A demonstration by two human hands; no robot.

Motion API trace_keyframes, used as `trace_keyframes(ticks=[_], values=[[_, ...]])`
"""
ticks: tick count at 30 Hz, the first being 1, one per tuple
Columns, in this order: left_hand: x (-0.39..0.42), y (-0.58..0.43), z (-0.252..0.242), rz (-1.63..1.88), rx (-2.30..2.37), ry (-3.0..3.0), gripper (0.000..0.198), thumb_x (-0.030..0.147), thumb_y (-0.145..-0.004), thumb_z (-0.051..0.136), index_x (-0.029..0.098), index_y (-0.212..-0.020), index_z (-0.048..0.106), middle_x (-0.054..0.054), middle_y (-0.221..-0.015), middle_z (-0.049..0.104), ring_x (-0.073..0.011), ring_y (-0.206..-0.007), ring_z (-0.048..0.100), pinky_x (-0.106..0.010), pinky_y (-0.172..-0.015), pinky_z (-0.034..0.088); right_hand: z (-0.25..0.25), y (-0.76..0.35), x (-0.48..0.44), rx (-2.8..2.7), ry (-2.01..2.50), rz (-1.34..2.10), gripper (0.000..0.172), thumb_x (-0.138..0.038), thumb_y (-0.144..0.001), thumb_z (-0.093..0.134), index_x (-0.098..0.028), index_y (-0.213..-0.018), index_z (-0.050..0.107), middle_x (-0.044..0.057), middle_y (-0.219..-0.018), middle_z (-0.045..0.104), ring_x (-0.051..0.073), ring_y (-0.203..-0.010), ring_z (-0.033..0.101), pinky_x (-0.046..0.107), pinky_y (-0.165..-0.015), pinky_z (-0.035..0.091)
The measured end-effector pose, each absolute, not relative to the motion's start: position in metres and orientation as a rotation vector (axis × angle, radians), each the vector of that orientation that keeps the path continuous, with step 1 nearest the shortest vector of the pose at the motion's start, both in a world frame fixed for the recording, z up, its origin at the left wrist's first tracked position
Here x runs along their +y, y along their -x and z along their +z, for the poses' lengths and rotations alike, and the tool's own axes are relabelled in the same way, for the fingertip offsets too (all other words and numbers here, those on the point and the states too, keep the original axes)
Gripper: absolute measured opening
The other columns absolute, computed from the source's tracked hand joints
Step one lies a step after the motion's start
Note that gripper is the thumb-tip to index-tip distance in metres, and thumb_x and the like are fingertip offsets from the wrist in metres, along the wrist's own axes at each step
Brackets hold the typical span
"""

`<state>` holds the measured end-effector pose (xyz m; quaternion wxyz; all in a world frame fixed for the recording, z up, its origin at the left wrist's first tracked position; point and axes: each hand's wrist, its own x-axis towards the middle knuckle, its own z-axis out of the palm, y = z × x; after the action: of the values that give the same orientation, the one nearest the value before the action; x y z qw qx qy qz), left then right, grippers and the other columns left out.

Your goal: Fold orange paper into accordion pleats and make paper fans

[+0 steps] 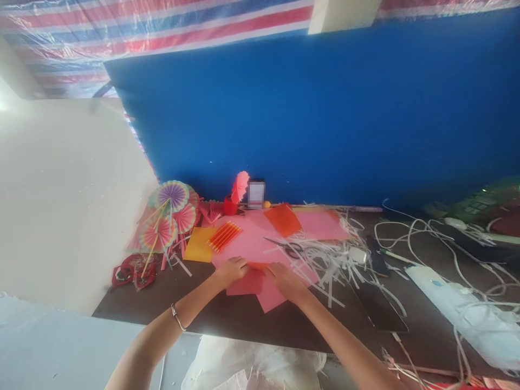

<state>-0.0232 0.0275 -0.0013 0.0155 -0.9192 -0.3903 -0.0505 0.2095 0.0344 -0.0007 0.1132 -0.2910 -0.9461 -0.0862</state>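
A narrow piece of orange paper (258, 266) lies between my two hands, low on the pink sheets (270, 299) near the table's front edge. My left hand (232, 272) has its fingers closed on the left end of it. At the right end, my right hand (286, 281) presses with fingers together, palm down. The fingertips hide both ends of the paper. Just beyond my left hand sits a pleated orange paper (223, 236), beside a yellow-orange sheet (198, 244). Scissors (290, 247) with dark handles lie beyond my right hand, next to white paper strips (331, 271).
Pleated paper fans (173, 196) stand at the left. A red cup (231, 205) and an orange sheet (283, 219) are at the back. On the right are a dark phone (384, 307), white cables (414, 241) and a pale, plastic-wrapped long object (442, 303). A blue panel (304, 119) rises behind.
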Motion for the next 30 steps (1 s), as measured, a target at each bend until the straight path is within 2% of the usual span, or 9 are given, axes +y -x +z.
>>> trace_keyframes(ticks=[4,9,14,19,25,30], values=[[0.025,0.03,0.004,-0.073,-1.196,2.861,0.02,0.008,-0.085,0.044,0.012,-0.098,0.058,-0.009,-0.089,0.059,-0.0204,-0.087,0.055,-0.033,-0.077,0.047,-0.005,-0.219,0.035,-2.81,0.902,-0.246,0.026,0.0,-0.083,0.039,-0.014,-0.091,0.059,0.009,-0.088,0.061,0.021,-0.084,0.057,0.035,-0.078,0.045],[0.024,0.04,0.008,-0.15,-1.318,2.978,0.026,0.008,-0.085,0.044,0.016,-0.104,0.059,-0.007,-0.096,0.061,-0.0181,-0.093,0.055,-0.03,-0.08,0.046,-0.002,-0.221,0.039,-2.805,0.995,0.045,0.02,-0.004,-0.084,0.042,-0.014,-0.085,0.06,0.008,-0.086,0.061,0.021,-0.084,0.057,0.035,-0.08,0.045],[0.033,0.044,0.01,-0.396,-1.701,3.08,0.022,0.019,-0.085,0.049,0.018,-0.095,0.068,-0.006,-0.093,0.067,-0.0172,-0.09,0.059,-0.03,-0.081,0.045,0.005,-0.222,0.053,-2.704,1.047,0.338,0.021,-0.016,-0.089,0.041,-0.016,-0.084,0.061,0.005,-0.085,0.063,0.016,-0.081,0.058,0.029,-0.074,0.045],[0.043,0.039,0.02,-0.325,-2.249,2.946,0.018,0.021,-0.075,0.058,0.02,-0.086,0.072,-0.004,-0.087,0.07,-0.0174,-0.083,0.062,-0.027,-0.073,0.046,0.013,-0.222,0.071,-2.504,1.299,0.863,0.015,-0.021,-0.08,0.05,-0.015,-0.072,0.062,0.002,-0.071,0.062,0.015,-0.067,0.055,0.025,-0.06,0.039],[0.053,0.037,0.027,-0.198,-2.413,2.746,0.018,0.026,-0.066,0.066,0.014,-0.08,0.069,-0.007,-0.08,0.068,-0.0206,-0.078,0.061,-0.03,-0.067,0.045,0.015,-0.217,0.086,-2.513,1.417,0.881,0.013,-0.024,-0.071,0.057,-0.014,-0.063,0.059,-0.002,-0.057,0.055,0.011,-0.055,0.048,0.022,-0.051,0.03],[0.059,0.035,0.027,-0.117,-2.401,2.669,0.017,0.021,-0.071,0.059,0.012,-0.084,0.064,-0.008,-0.083,0.065,-0.0198,-0.077,0.059,-0.03,-0.066,0.043,0.014,-0.21,0.09,-2.553,1.49,0.788,0.013,-0.018,-0.068,0.057,-0.012,-0.057,0.058,-0.003,-0.052,0.051,0.01,-0.054,0.046,0.021,-0.05,0.029]])
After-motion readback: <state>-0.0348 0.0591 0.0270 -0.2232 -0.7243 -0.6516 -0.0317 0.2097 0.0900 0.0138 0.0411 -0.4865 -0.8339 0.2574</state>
